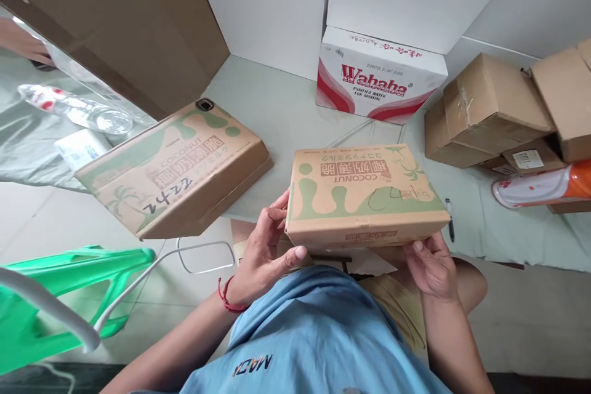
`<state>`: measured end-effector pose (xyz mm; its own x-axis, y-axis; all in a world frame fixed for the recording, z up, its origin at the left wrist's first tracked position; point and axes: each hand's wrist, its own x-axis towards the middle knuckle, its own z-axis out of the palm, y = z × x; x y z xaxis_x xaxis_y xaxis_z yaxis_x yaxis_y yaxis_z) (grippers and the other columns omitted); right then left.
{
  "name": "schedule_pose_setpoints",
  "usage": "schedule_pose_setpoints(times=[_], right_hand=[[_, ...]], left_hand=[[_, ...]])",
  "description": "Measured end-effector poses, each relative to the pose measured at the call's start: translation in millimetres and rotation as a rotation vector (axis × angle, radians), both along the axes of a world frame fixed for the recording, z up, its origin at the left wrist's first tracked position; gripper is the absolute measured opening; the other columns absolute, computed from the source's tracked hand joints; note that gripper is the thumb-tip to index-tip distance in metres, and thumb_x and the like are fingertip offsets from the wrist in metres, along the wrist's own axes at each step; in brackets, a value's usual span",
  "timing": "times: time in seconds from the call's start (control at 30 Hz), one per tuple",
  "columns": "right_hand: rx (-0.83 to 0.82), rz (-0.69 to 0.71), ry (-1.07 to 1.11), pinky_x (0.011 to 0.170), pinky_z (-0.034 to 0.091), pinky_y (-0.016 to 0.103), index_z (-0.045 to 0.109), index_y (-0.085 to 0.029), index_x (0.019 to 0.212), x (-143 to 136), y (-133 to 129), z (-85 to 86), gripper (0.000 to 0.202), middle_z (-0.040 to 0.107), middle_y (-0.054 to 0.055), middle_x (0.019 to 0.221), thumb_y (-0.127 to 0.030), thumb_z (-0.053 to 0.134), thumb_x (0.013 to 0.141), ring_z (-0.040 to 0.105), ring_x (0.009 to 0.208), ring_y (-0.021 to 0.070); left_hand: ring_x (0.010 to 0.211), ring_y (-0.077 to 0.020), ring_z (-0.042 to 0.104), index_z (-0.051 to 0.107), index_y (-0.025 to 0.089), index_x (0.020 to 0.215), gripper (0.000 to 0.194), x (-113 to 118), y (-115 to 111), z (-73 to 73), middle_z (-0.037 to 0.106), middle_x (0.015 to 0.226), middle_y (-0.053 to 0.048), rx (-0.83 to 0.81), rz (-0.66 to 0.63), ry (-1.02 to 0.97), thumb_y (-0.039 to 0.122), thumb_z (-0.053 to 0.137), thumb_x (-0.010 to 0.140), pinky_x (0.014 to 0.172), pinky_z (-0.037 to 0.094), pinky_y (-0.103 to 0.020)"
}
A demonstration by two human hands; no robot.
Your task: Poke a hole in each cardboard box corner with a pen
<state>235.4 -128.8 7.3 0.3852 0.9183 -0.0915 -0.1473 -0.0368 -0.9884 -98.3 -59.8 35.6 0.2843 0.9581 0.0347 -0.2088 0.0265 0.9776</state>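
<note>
A closed brown cardboard box (344, 197) with green drips, a palm-tree print and "COCONUT" lettering sits in front of me, near my lap. Handwriting in dark pen marks its top. My left hand (265, 252), with a red cord on the wrist, grips the box's left side; its thumb points along the front and some fingers are hidden. At the lower right corner, my right hand (431, 265) has its thumb on the front face and its fingers underneath. To the left rests a matching cardboard box (184, 166), tilted and handwritten on top, with a small black object (205, 104) at its far corner.
A white and red Wahaha water carton (378, 80) stands against the wall. Several plain boxes (498, 104), an orange and white cylinder (535, 188) and a black pen (449, 220) lie right. Left are a clear bottle (78, 111) and a green stool (92, 283).
</note>
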Motion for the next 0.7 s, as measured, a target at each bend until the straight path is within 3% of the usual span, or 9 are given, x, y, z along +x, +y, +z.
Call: schedule_pose_setpoints(times=[0.1, 0.2, 0.27, 0.33, 0.43, 0.53, 0.63, 0.7], right_hand=[[0.018, -0.035, -0.003, 0.128, 0.044, 0.059, 0.064, -0.041, 0.152, 5.2, -6.8, -0.8, 0.07, 0.072, 0.008, 0.15, -0.047, 0.087, 0.086, 0.063, 0.146, 0.0279], [0.027, -0.013, -0.036, 0.13, 0.043, 0.061, 0.066, -0.04, 0.151, 8.9, -12.5, 5.9, 0.067, 0.073, 0.008, 0.15, -0.045, 0.087, 0.088, 0.064, 0.146, 0.0294], [0.053, 0.041, -0.131, 0.13, 0.044, 0.06, 0.068, -0.039, 0.15, 9.5, -15.3, 13.9, 0.063, 0.068, 0.007, 0.156, -0.039, 0.086, 0.09, 0.059, 0.152, 0.0304], [0.137, 0.12, -0.272, 0.129, 0.047, 0.057, 0.068, -0.038, 0.151, 8.0, -17.5, 22.5, 0.062, 0.06, 0.006, 0.165, -0.032, 0.085, 0.092, 0.052, 0.158, 0.0307], [0.28, 0.286, -0.451, 0.13, 0.048, 0.05, 0.062, -0.039, 0.158, 1.8, -21.0, 33.3, 0.064, 0.049, 0.003, 0.174, -0.023, 0.076, 0.098, 0.045, 0.163, 0.0281], [0.319, 0.402, -0.594, 0.134, 0.041, 0.051, 0.053, -0.041, 0.165, -8.2, -25.2, 40.6, 0.072, 0.045, 0.003, 0.176, -0.013, 0.069, 0.1, 0.037, 0.166, 0.0269], [0.346, 0.436, -0.625, 0.137, 0.036, 0.055, 0.051, -0.038, 0.166, -18.3, -27.2, 43.5, 0.074, 0.045, 0.004, 0.176, -0.011, 0.068, 0.099, 0.03, 0.169, 0.0278], [0.376, 0.401, -0.541, 0.136, 0.037, 0.054, 0.056, -0.036, 0.163, -21.6, -25.6, 42.7, 0.066, 0.049, 0.003, 0.174, -0.015, 0.065, 0.101, 0.03, 0.17, 0.0266]], left_hand=[[0.164, -0.0382, 0.039, 0.059, 0.025, 0.111, 0.035, 2.3, 0.2, 2.0, 0.036, 0.18, -0.014, 0.001, 0.001, -0.04, 0.033, 0.088, 0.091, 0.121, 0.046, -0.047], [0.159, -0.0392, 0.047, 0.064, 0.024, 0.109, 0.036, 4.2, 5.7, 1.9, 0.053, 0.17, -0.014, -0.073, 0.053, -0.175, 0.044, 0.087, 0.09, 0.122, 0.046, -0.05], [0.145, -0.037, 0.062, 0.068, 0.024, 0.111, 0.044, 3.9, 12.8, 0.2, 0.07, 0.151, -0.013, -0.166, 0.155, -0.258, 0.059, 0.084, 0.09, 0.118, 0.051, -0.05], [0.126, -0.0315, 0.074, 0.071, 0.024, 0.114, 0.049, 1.0, 21.5, -1.8, 0.081, 0.128, -0.01, -0.259, 0.264, -0.27, 0.06, 0.088, 0.086, 0.106, 0.059, -0.042], [0.113, -0.0261, 0.079, 0.075, 0.025, 0.121, 0.055, -8.0, 33.7, -5.1, 0.084, 0.12, -0.007, -0.367, 0.312, -0.23, 0.04, 0.1, 0.075, 0.091, 0.064, -0.032], [0.118, -0.0278, 0.078, 0.08, 0.027, 0.125, 0.059, -18.8, 39.8, -11.0, 0.082, 0.13, -0.006, -0.443, 0.298, -0.245, 0.032, 0.1, 0.07, 0.092, 0.066, -0.032], [0.121, -0.0273, 0.077, 0.083, 0.028, 0.125, 0.056, -25.5, 38.7, -20.5, 0.081, 0.135, -0.006, -0.455, 0.32, -0.264, 0.032, 0.098, 0.071, 0.093, 0.067, -0.031], [0.12, -0.0245, 0.077, 0.084, 0.028, 0.123, 0.052, -25.6, 35.1, -25.8, 0.081, 0.136, -0.005, -0.425, 0.337, -0.266, 0.029, 0.097, 0.072, 0.092, 0.066, -0.028]])
